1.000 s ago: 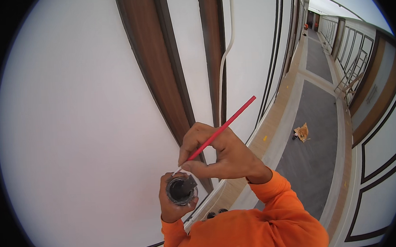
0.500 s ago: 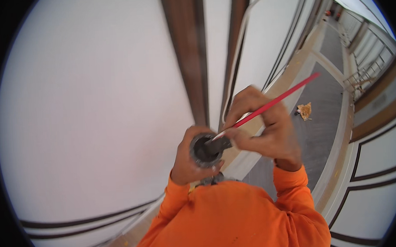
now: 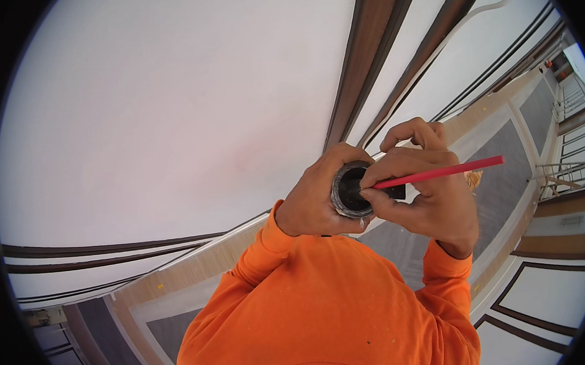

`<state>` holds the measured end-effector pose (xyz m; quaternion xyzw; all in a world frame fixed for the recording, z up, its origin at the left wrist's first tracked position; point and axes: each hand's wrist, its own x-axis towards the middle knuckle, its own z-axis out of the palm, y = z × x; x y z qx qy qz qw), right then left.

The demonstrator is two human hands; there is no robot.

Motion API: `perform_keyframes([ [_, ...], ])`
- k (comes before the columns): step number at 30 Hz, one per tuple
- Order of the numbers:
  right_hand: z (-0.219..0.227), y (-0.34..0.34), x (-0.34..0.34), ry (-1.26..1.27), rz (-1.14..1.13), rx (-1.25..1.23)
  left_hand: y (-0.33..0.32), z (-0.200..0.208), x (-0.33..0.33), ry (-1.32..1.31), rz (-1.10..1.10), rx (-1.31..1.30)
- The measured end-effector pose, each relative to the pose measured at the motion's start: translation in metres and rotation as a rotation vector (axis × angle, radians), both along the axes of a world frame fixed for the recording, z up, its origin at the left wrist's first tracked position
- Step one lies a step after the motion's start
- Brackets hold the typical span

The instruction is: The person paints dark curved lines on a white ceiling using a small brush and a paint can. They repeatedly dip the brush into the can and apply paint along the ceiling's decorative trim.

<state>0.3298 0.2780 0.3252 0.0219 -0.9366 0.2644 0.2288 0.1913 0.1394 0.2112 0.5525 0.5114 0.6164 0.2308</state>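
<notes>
My left hand (image 3: 314, 194) is wrapped round a small round cup (image 3: 336, 199) with a grey, smeared rim and a dark inside that looks like paint. A dark flat piece (image 3: 396, 191) juts out on the cup's right side, partly behind my right fingers; what it is I cannot make out. Between thumb and fingers of my right hand (image 3: 437, 205) is a thin paintbrush with a red handle (image 3: 448, 170), which points up to the right. The brush's tip end is at the cup's mouth, hidden by my fingertips.
A white wall (image 3: 172, 122) with dark brown upright trim (image 3: 372, 55) fills the left and front. A pale cable (image 3: 440, 49) hangs along the trim. Grey and beige flooring (image 3: 506, 153) runs off to the right, past a tan scrap (image 3: 475, 179) behind my hand and metal railings (image 3: 566, 170).
My view has swung, so wall trim and hands sit farther right. The brush's pale tip, visible before, is now hidden by my right fingers, which are closer over the cup.
</notes>
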Motion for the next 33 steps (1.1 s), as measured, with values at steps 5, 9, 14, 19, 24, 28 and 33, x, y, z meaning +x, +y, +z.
perform_keyframes([
  [5,-0.002,-0.001,-0.008,-0.047,0.042,0.062,-0.001,-0.001,0.000,-0.138,-0.027,-0.079],
  [9,0.010,0.004,-0.010,-0.052,-0.003,0.097,0.006,0.003,-0.006,-0.054,-0.016,-0.051],
  [14,0.022,0.022,-0.010,-0.016,-0.052,0.067,0.014,0.005,-0.010,-0.058,0.005,-0.065],
  [19,0.019,0.029,-0.013,-0.079,-0.086,0.134,0.024,0.012,-0.013,-0.079,-0.034,-0.118],
  [24,0.036,0.037,-0.008,0.022,-0.105,0.085,0.029,0.015,-0.015,-0.010,-0.006,-0.102],
  [28,0.028,0.053,-0.008,0.202,-0.086,-0.418,0.032,0.018,-0.020,-0.045,-0.013,-0.056],
  [33,0.023,0.069,-0.031,0.381,0.079,-0.986,0.035,0.029,-0.041,-0.059,-0.011,0.042],
])
